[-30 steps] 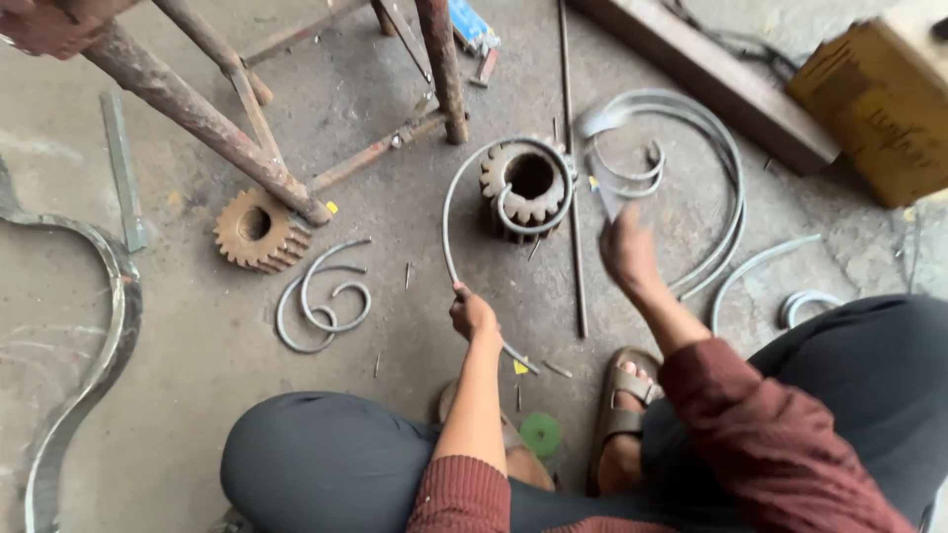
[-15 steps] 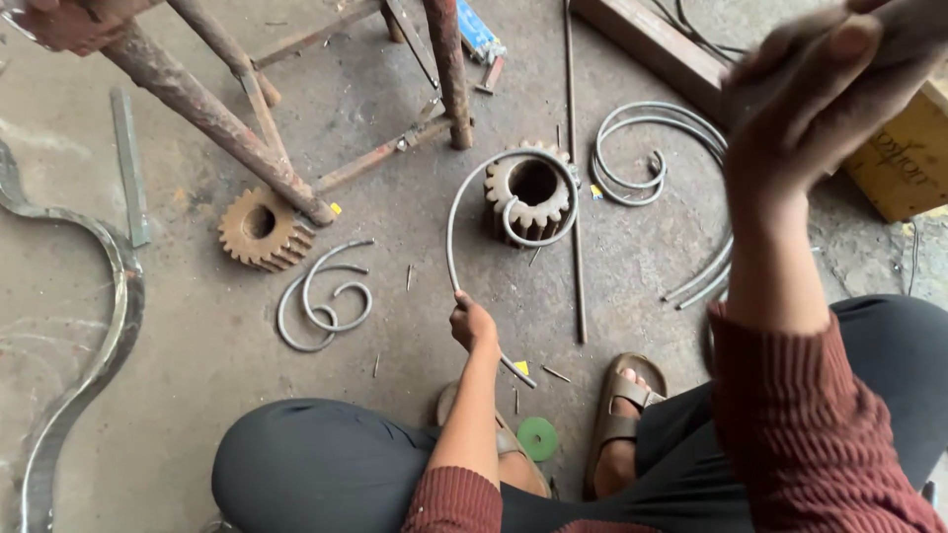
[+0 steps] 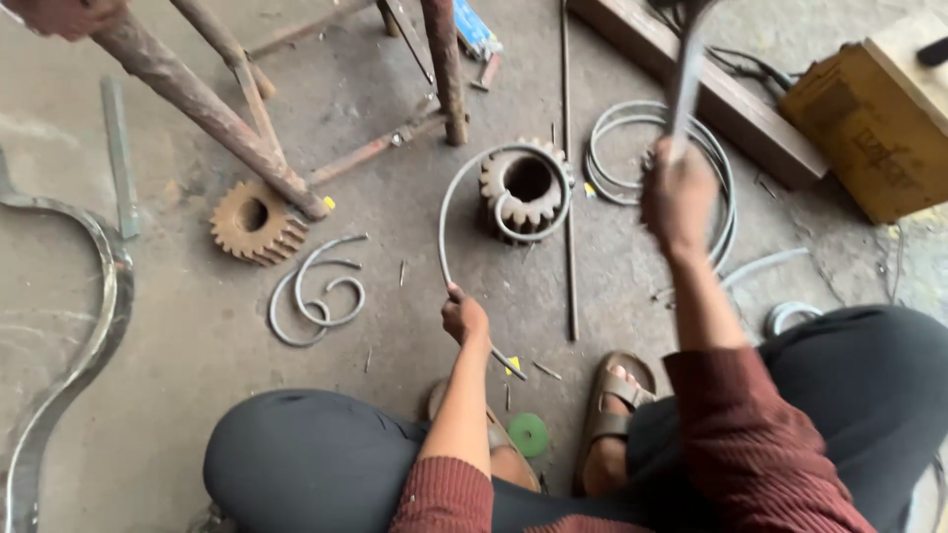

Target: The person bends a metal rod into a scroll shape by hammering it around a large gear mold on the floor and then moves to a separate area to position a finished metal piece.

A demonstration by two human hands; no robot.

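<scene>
**Bending a steel rod around a gear on a workshop floor**

Head view, looking down on a person squatting on a concrete floor [image 3: 178, 395]. The left hand [image 3: 464, 318] is closed around the lower end of a thin curved steel rod [image 3: 443, 219]; the rod rises from the fist, arcs to the right and wraps over the top of a large upright gear [image 3: 525, 190], ending in a hook against the gear's front face. The right hand [image 3: 677, 194] is raised above the floor, fist clenched on the handle of a blurred tool [image 3: 684, 84], probably a hammer, whose head is cut off by the upper edge of the view.

Just right of the gear lies a set of finished scroll pieces [image 3: 632, 163], partly hidden behind the right hand. A long straight rod [image 3: 568, 197] runs along the floor between the gear and those scrolls. A second, rusty gear [image 3: 255, 221] lies to the left, touching the foot of a rusty metal frame [image 3: 197, 99]; below it rests a small double scroll [image 3: 316, 291]. A yellow box [image 3: 869, 118] stands at upper right. A sandalled foot [image 3: 612, 405] and a green disc [image 3: 529, 434] appear near the knees.
</scene>
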